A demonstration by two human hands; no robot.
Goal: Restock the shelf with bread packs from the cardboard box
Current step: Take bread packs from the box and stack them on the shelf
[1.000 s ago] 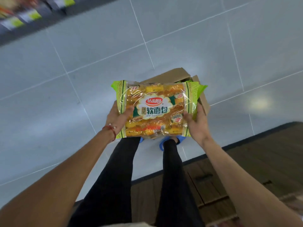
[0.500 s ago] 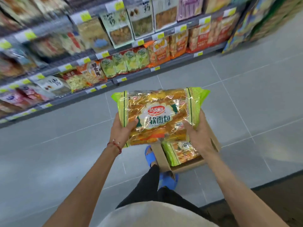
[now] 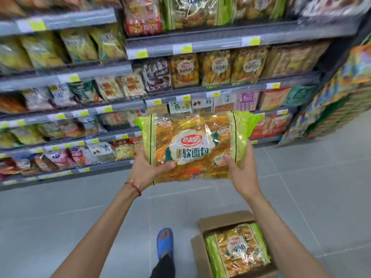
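A bread pack [image 3: 196, 145] with green ends and a red and white label is held flat in front of me, facing up. My left hand [image 3: 145, 169] grips its lower left edge and my right hand [image 3: 242, 169] grips its lower right edge. Below on the floor stands the open cardboard box [image 3: 222, 219], with another bread pack [image 3: 236, 247] of the same kind lying inside. On the shelf [image 3: 230, 90] ahead, a row of matching bread packs [image 3: 216, 67] stands upright, higher than my hands.
Shelving full of snack bags fills the left and centre [image 3: 80, 115]. A stacked display of coloured packs [image 3: 329, 109] stands at the right. Grey tile floor [image 3: 311, 187] lies between me and the shelves. My blue shoe [image 3: 165, 242] is left of the box.
My view has swung up from the floor to the shelves. The pack has risen away from the box, which now lies well below my hands.
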